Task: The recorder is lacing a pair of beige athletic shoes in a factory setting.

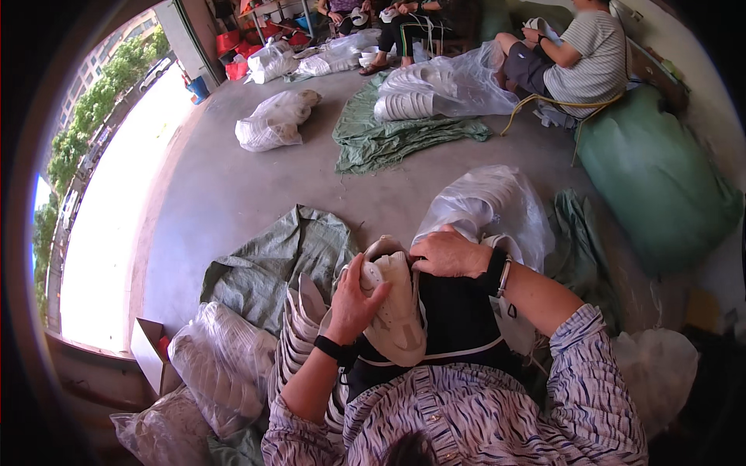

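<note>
A white shoe upper (398, 330) lies over my lap, its toe toward me and its opening away from me. My left hand (359, 301) is closed on its left side, thumb and fingers pressed on the white material. At the upper's right edge, near the opening, my right hand (451, 255) has its fingers bent together; what is between the fingertips is too small to make out. Beside my left forearm stands a nested row of white shoe uppers (289, 342). Another pale upper (513, 322) rests by my right thigh, below my right wrist.
Ahead is a clear plastic bag of stacked uppers (486, 198). Green woven sacking (272, 260) lies ahead left, near bagged uppers (221, 361). A full green sack (653, 182) stands right, beside a seated person in a striped shirt (590, 58). More people sit at the back.
</note>
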A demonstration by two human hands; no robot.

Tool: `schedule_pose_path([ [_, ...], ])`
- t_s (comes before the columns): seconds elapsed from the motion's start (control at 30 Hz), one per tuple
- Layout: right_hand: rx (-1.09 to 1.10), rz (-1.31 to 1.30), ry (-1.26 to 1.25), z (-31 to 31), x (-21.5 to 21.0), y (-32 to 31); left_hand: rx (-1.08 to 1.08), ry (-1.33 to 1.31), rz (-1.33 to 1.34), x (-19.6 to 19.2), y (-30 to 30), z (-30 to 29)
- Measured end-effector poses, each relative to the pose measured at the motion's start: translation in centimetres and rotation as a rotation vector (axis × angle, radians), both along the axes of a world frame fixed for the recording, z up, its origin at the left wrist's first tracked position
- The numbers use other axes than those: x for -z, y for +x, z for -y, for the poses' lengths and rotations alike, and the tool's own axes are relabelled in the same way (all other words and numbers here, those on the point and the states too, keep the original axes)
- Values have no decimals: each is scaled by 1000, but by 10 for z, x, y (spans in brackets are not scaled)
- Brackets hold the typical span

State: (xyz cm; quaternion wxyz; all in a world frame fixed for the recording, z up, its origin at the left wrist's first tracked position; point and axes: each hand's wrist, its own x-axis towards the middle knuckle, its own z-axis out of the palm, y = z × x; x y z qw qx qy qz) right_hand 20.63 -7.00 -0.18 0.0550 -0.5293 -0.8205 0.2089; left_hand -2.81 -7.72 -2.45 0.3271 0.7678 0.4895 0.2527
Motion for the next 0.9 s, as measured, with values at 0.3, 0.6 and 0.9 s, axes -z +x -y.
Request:
schedule_pose_path([
  [0.3,37,-72,439,108,1,-12,101,80,-118,-4,-15,45],
  [0.6,154,-1070,-749,174,-35,36,-63,-318,583,-74,-81,72],
  [0.9,1165,-1195,110,218,-37,209,228,-380,987,-102,-80,87],
])
